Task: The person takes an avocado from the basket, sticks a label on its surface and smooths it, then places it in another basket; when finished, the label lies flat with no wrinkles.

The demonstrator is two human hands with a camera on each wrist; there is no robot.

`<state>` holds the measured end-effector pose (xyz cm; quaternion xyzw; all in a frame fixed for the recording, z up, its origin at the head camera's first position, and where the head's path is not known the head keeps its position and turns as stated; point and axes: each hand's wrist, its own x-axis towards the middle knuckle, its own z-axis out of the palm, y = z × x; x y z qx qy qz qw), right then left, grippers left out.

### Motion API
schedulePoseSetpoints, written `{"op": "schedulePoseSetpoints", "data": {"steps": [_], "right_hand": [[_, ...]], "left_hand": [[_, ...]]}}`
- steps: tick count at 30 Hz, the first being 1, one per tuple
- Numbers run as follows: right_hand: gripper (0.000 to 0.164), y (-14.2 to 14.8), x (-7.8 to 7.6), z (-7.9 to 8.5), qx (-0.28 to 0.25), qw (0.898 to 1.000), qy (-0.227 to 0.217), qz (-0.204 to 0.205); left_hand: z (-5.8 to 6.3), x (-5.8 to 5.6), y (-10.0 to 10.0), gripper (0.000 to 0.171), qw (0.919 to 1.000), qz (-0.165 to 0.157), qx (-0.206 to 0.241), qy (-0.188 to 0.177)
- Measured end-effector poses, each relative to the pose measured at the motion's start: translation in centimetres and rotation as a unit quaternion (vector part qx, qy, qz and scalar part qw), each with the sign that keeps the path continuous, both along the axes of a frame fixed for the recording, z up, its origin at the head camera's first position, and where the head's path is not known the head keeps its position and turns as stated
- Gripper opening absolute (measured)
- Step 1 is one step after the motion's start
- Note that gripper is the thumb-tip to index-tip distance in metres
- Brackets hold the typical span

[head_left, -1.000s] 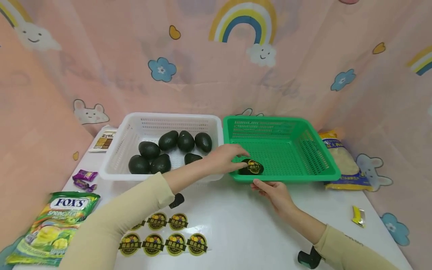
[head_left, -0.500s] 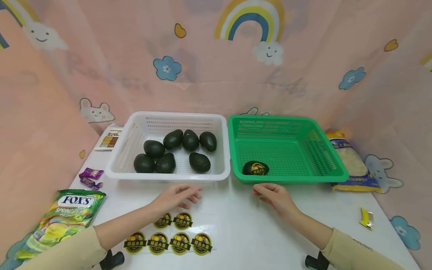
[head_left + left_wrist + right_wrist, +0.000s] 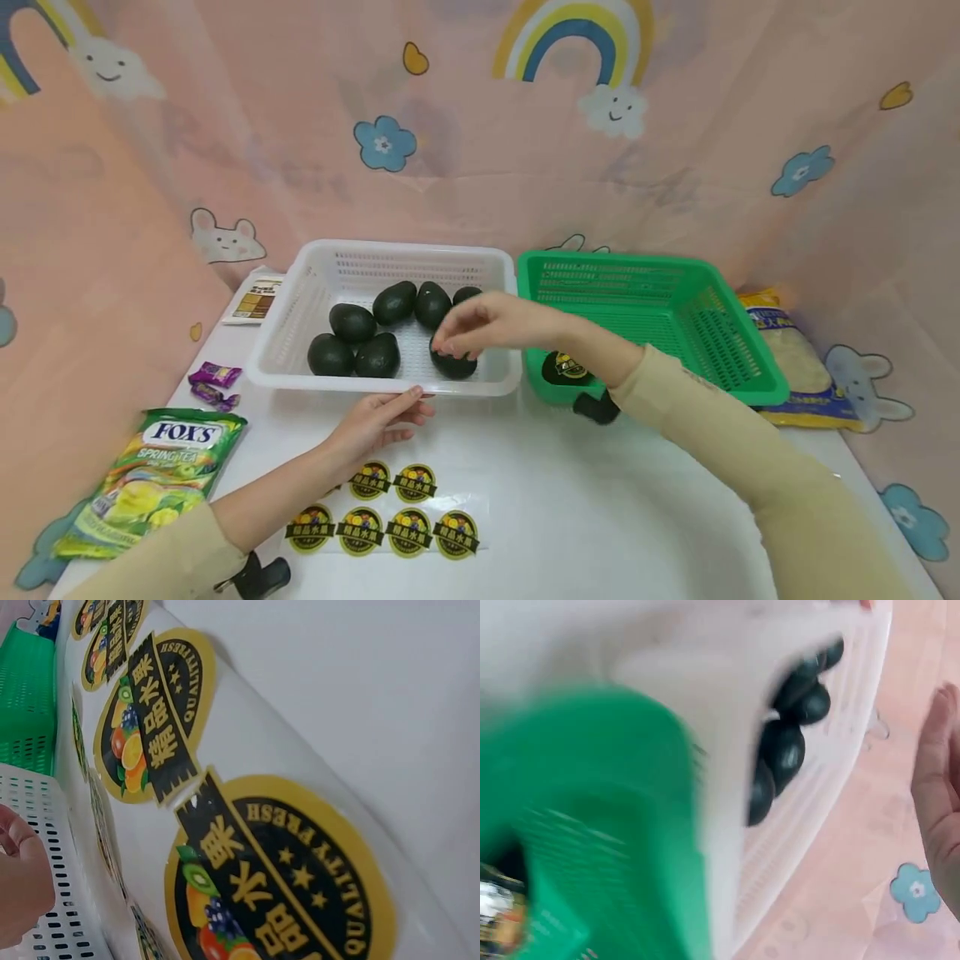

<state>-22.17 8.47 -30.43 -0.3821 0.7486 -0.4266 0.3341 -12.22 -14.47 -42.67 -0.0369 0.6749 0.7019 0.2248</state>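
One narrow gap between bent fingers and thumb is what my right hand (image 3: 495, 321) shows in the head view, near the centre of the frame; I see nothing held in it, and whether the fingertips touch anything I cannot tell. Just below and partly behind them lies the nearest avocado (image 3: 453, 367), at the lower right inside the white basket (image 3: 315, 382), its top masked by the grip. To take it well, I judge the fingers should spread past its width, come down on both flanks and close gently, since a smooth, rounded fruit could roll out of a tip pinch. The grip looks high for that, so I'd want it lower and centred before squeezing. Six other avocados (image 3: 377, 356) lie toward the left and top of that basket; the one at their upper right is partly hidden by the hand, so I'd lift straight up to avoid knocking it. At the basket's front rim is my left hand (image 3: 382, 423), thumb at the edge; whether it pinches or merely rests there I cannot tell, but light steadying would help. Further out, fruit stickers (image 3: 408, 532) lie on the table (image 3: 600, 517) at lower middle, and the green basket (image 3: 622, 257), right of centre, holds a stickered avocado (image 3: 555, 372).
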Motion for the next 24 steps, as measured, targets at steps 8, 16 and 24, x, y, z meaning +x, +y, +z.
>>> {"op": "schedulePoseSetpoints", "data": {"steps": [8, 16, 24], "right_hand": [[0.022, -7.2, -7.6, -0.5, 0.155, 0.981, 0.057, 0.101], [0.039, -10.5, -9.4, -4.5, 0.188, 0.969, 0.11, 0.118], [0.063, -12.6, -8.7, -7.3, 0.205, 0.951, 0.152, 0.174]], "left_hand": [[-0.1, -0.2, -0.2, 0.057, 0.9999, -0.009, 0.002, 0.005], [-0.4, -0.1, -0.1, 0.056, 0.9999, -0.013, -0.006, 0.007], [-0.5, -0.3, -0.4, 0.057, 0.9997, -0.017, -0.012, 0.013]]}}
